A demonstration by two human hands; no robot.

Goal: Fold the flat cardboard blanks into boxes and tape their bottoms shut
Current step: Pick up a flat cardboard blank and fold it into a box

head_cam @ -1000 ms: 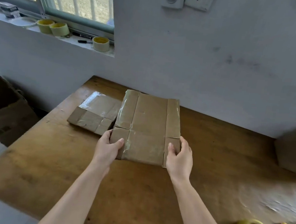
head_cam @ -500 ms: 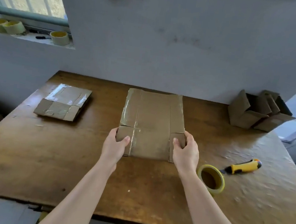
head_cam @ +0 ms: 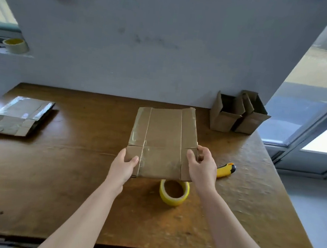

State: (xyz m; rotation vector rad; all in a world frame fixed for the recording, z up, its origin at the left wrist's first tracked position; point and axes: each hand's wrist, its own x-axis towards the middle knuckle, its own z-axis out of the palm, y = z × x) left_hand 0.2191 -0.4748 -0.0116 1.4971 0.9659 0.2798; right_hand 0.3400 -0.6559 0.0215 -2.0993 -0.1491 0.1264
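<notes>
A second ago the blank (head_cam: 163, 141) sat close beside the stack (head_cam: 17, 115) at the left of the counter (head_cam: 53, 183). Now the two are well apart: the blank has come across to the working spot, with the roll (head_cam: 174, 193) just under its near edge and the knife (head_cam: 225, 169) just to its right. The hold has changed little. Both hands have kept to the near corners throughout the move.

For the task, this looks like the end of the fetch. The blank is still flat, with its creases and old tape showing on top, so opening it into a tube is probably next, and the bottom flaps and taping come after that. Two boxes (head_cam: 237, 113) already stand open-topped against the wall at the far right.

The left hand (head_cam: 123, 164) grasps the near left corner, thumb on top and fingers hidden beneath. The right hand (head_cam: 202, 167) grasps the near right flap, thumb on top and fingers curled round the outer edge. The blank stretches away from both hands toward the wall. Its near end is raised, as it hides the roll's far rim. Whether the far end touches the counter I cannot tell.
</notes>
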